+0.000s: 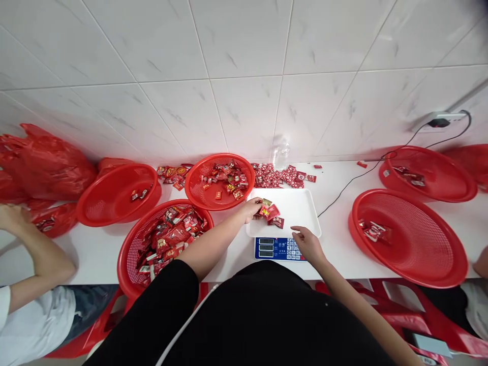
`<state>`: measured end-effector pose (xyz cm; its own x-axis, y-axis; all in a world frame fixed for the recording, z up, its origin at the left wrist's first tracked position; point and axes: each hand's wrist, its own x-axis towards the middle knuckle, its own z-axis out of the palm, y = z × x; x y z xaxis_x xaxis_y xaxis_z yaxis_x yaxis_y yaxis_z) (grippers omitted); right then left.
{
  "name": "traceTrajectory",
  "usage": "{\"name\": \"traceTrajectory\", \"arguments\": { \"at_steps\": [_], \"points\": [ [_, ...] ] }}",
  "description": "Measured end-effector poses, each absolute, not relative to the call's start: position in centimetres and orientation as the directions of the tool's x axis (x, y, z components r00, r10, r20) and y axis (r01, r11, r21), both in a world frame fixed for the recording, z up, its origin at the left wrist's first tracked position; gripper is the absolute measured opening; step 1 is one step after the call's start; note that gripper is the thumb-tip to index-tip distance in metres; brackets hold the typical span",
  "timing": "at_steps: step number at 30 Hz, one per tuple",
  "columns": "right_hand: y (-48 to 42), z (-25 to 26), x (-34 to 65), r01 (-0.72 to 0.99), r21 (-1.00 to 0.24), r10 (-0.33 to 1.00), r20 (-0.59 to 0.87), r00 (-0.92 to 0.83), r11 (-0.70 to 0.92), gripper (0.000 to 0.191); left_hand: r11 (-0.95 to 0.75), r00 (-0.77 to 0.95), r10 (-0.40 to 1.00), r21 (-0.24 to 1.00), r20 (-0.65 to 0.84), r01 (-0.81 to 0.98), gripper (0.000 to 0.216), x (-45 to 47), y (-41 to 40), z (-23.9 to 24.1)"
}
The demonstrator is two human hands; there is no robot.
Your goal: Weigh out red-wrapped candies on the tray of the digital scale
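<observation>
The left hand's fingers hold wrapped candies at their tips, over the white tray; best keep them low. Right hand's fingers, slightly parted, hold nothing.

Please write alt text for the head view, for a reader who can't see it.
A person's left hand holds small wrapped packets over the white tray of a digital scale, while the right hand is at the tray's near edge, with no packet visible in its fingers. Red baskets containing packets stand on both sides along a white table.
</observation>
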<state>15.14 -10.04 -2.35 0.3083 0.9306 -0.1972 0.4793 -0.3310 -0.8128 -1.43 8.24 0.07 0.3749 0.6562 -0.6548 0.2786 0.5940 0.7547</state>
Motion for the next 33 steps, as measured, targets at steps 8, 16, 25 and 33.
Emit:
{"name": "traceTrajectory", "arguments": {
  "at_steps": [8, 16, 25, 33],
  "points": [
    [-10.5, -3.1, 15.6, 0.473, -0.819, 0.935, -0.205, 0.289, -0.325, 0.036, 0.734, 0.383, 0.621, 0.678, -0.684, 0.021, 0.028, -3.2, 7.6, 1.1],
    [-10.0, -3.8, 14.9, 0.482, -0.825, 0.950, -0.199, 0.241, -0.295, 0.037, 0.780, 0.341, 0.606, 0.622, -0.719, -0.076, 0.023, -5.8, 5.0, -0.9],
    [-10.4, -3.8, 14.5, 0.504, -0.813, 0.953, -0.204, 0.223, -0.292, 0.036, 0.699, 0.387, 0.655, 0.715, -0.649, 0.017, 0.030, -6.4, 3.1, -1.3],
    [-10.8, -3.3, 14.8, 0.498, -0.810, 0.947, -0.216, 0.239, -0.310, 0.035, 0.568, 0.254, 0.803, 0.822, -0.540, -0.047, 0.027, -6.0, 3.0, -1.2]
  ]
}}
